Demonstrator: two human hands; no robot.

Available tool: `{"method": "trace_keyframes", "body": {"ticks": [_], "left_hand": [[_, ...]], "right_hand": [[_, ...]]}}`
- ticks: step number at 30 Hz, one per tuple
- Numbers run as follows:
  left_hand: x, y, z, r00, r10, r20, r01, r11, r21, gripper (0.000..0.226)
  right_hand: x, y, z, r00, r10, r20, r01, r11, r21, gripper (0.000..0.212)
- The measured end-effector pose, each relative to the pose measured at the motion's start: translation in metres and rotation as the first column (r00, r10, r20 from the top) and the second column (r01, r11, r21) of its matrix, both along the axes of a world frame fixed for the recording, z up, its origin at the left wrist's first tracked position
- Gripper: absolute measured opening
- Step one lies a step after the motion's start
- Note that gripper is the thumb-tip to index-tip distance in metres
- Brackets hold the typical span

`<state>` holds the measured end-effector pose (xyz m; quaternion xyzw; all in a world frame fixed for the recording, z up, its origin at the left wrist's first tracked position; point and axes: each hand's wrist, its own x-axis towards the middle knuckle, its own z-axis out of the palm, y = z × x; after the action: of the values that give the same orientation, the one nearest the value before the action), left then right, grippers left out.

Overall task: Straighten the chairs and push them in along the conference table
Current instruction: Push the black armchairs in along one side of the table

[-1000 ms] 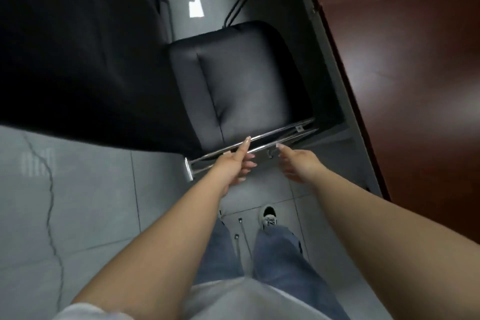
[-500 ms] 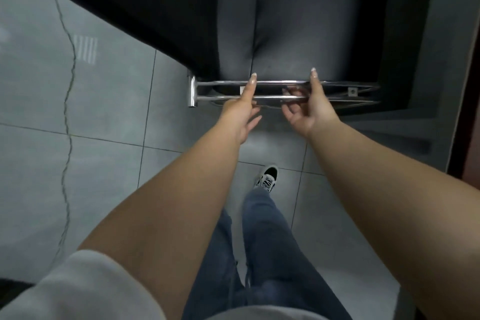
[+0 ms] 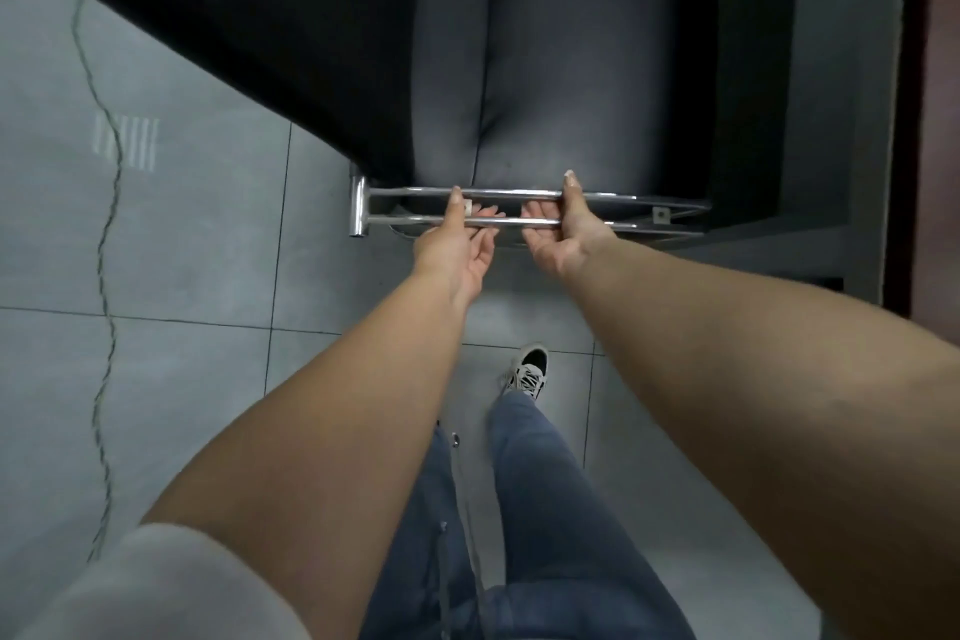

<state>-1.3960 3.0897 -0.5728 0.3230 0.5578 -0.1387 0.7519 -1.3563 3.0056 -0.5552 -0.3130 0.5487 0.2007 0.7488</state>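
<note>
A black padded chair (image 3: 545, 68) is right in front of me, seen from above. Two chrome bars (image 3: 405, 193) run across its near edge. My left hand (image 3: 457, 244) holds these bars left of centre, thumb over the top bar and fingers curled underneath. Close beside it, my right hand (image 3: 569, 234) grips the same bars in the same way. The red-brown conference table (image 3: 946, 68) shows as a strip at the right edge, with the chair's right side near it.
A large black shape (image 3: 218, 16) fills the upper left beside the chair. A grey panel (image 3: 852, 94) stands between the chair and the table. Grey floor tiles (image 3: 156, 379) with a long crack lie on the left. My jeans and one shoe (image 3: 527, 372) are below.
The chair stood skewed a second ago and now sits square to me. Both hands went from touching the chrome bars to gripping them, thumbs on top.
</note>
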Motion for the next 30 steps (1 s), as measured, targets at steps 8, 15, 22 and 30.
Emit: {"method": "trace_keyframes", "body": {"ticks": [8, 15, 22, 30], "left_hand": [[-0.05, 0.043, 0.008, 0.999, -0.016, -0.037, 0.017, 0.999, 0.042, 0.023], [-0.082, 0.042, 0.015, 0.999, 0.012, -0.052, -0.015, 0.999, -0.051, 0.021], [-0.082, 0.044, 0.017, 0.997, -0.028, -0.066, 0.023, 0.997, -0.077, 0.048], [-0.107, 0.044, 0.043, 0.974, -0.224, -0.005, 0.224, 0.974, -0.008, 0.056]], "right_hand": [[-0.055, 0.048, 0.001, 0.996, 0.024, -0.082, -0.027, 0.999, -0.038, 0.047], [-0.086, 0.042, -0.005, 0.995, 0.009, -0.103, -0.02, 0.994, -0.11, 0.047], [-0.091, 0.037, -0.004, 0.996, -0.012, -0.083, 0.004, 0.995, -0.101, 0.022], [-0.13, 0.022, 0.02, 0.951, 0.307, -0.026, -0.308, 0.946, -0.096, 0.041]]}}
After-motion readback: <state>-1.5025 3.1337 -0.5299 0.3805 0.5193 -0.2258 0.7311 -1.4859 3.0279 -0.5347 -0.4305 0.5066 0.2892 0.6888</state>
